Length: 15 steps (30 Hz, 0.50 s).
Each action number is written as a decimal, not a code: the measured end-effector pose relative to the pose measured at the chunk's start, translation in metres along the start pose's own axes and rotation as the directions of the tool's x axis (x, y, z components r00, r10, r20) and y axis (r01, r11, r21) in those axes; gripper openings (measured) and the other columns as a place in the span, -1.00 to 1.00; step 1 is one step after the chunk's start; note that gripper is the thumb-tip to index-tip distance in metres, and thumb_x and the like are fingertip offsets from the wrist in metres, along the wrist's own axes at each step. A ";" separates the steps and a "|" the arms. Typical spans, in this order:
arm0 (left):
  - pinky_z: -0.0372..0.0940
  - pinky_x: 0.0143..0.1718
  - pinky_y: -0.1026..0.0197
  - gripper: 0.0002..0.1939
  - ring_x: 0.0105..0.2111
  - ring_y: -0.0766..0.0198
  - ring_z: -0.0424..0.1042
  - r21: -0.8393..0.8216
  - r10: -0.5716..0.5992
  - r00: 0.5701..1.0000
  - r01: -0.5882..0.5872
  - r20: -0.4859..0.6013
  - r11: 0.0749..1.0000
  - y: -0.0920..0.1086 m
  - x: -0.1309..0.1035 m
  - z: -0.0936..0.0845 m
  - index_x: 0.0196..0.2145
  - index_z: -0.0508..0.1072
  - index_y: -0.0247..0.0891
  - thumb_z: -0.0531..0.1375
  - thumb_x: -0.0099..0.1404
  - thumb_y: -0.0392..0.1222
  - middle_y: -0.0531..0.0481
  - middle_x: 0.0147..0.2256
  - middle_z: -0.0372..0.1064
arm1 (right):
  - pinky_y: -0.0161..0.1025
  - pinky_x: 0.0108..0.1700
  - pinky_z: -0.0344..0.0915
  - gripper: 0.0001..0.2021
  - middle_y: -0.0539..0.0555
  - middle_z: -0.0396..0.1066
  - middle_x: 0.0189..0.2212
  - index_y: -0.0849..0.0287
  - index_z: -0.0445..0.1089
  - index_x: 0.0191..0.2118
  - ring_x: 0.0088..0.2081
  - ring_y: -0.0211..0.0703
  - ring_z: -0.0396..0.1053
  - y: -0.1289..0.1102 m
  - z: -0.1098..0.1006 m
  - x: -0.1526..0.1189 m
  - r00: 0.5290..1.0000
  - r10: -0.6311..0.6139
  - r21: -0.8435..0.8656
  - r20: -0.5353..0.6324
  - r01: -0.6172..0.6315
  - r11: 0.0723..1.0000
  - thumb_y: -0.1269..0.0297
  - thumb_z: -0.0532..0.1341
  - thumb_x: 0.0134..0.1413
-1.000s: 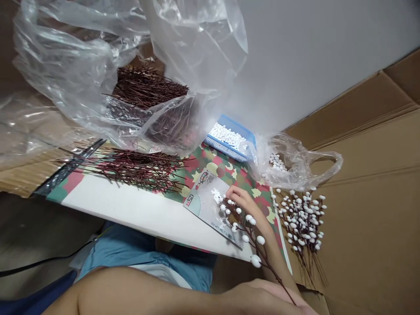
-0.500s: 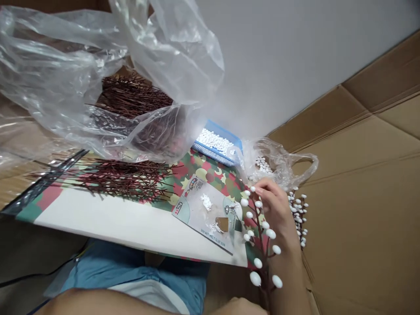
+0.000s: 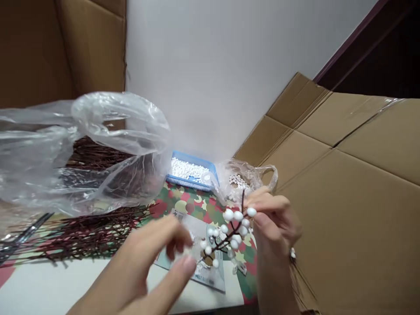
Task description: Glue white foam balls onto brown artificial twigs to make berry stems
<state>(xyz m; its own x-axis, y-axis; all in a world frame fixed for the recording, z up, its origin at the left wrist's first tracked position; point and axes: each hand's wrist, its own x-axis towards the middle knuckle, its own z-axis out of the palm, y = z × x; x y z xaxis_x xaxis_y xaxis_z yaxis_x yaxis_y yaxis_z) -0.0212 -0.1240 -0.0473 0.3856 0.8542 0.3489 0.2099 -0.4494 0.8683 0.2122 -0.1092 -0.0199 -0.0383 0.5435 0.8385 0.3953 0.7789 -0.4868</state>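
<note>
I judge the sprig [image 3: 228, 238] mostly berried, one twig [image 3: 243, 199] bare, right grip [image 3: 277, 218] pinched at its end, left grip [image 3: 147, 253] half-open, nothing clearly held, bare stems [image 3: 85, 236] left at nine o'clock.

Soft, muted light; glare streaks the large plastic bag [image 3: 118, 186]; the left hand [image 3: 139, 258] seems slightly motion-blurred.

White-and-camouflage table [image 3: 49, 284], dark red twigs [image 3: 95, 234], printed card [image 3: 215, 281], blue basket [image 3: 188, 183], clear plastic bag [image 3: 225, 175]
</note>
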 end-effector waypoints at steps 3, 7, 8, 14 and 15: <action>0.21 -0.30 0.28 -0.83 -0.37 0.29 0.36 -0.091 0.146 0.981 -0.158 -0.129 0.983 0.030 0.050 -0.001 -0.40 0.44 -0.22 0.12 0.30 -0.15 0.05 -0.41 0.39 | -0.18 -0.34 0.26 -0.86 -0.05 0.39 -0.47 0.05 0.40 -0.30 -0.38 -0.19 0.33 0.012 0.013 0.011 0.995 -0.104 -0.121 0.010 0.105 0.987 0.45 0.17 0.06; 0.20 -0.28 0.24 -0.83 -0.36 0.30 0.33 -0.209 0.177 0.971 -0.208 -0.159 0.955 0.030 0.089 0.012 -0.46 0.45 -0.27 0.14 0.26 -0.20 0.03 -0.43 0.37 | -0.18 -0.33 0.28 -0.90 -0.06 0.37 -0.48 0.07 0.37 -0.33 -0.40 -0.20 0.33 0.018 0.027 0.021 0.984 -0.179 -0.218 0.006 0.176 0.960 0.42 0.16 0.07; 0.19 -0.28 0.23 -0.84 -0.37 0.30 0.32 -0.236 0.173 0.972 -0.208 -0.160 0.949 0.029 0.094 0.015 -0.46 0.44 -0.27 0.15 0.24 -0.20 0.04 -0.44 0.37 | -0.18 -0.33 0.27 -0.91 -0.06 0.36 -0.48 0.07 0.37 -0.34 -0.40 -0.20 0.32 0.017 0.029 0.021 0.983 -0.182 -0.224 0.003 0.178 0.958 0.41 0.16 0.08; 0.19 -0.33 0.24 -0.84 -0.42 0.31 0.30 -0.365 0.119 0.969 -0.192 -0.215 0.911 0.024 0.106 0.015 -0.51 0.42 -0.27 0.21 0.20 -0.20 0.05 -0.49 0.33 | -0.16 -0.20 0.28 -0.86 0.01 0.38 -0.38 0.08 0.35 -0.27 -0.29 -0.16 0.34 0.047 0.005 0.032 1.000 -0.030 -0.346 0.001 0.028 0.938 0.23 0.07 0.20; 0.19 -0.33 0.24 -0.85 -0.42 0.32 0.30 -0.388 0.113 0.969 -0.194 -0.222 0.901 0.023 0.108 0.013 -0.51 0.43 -0.27 0.22 0.20 -0.21 0.06 -0.49 0.33 | -0.15 -0.15 0.28 -0.81 0.03 0.39 -0.33 0.09 0.34 -0.25 -0.24 -0.14 0.35 0.064 -0.006 0.037 0.996 0.060 -0.433 -0.062 -0.081 0.898 0.18 0.03 0.22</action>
<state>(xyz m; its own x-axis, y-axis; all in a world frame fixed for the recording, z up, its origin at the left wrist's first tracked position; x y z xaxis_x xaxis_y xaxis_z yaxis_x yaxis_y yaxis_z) 0.0372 -0.0452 0.0059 0.1980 0.8344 0.5143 -0.2341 -0.4693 0.8515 0.2413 -0.0416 -0.0185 0.0419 0.5687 0.8214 0.7557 0.5198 -0.3984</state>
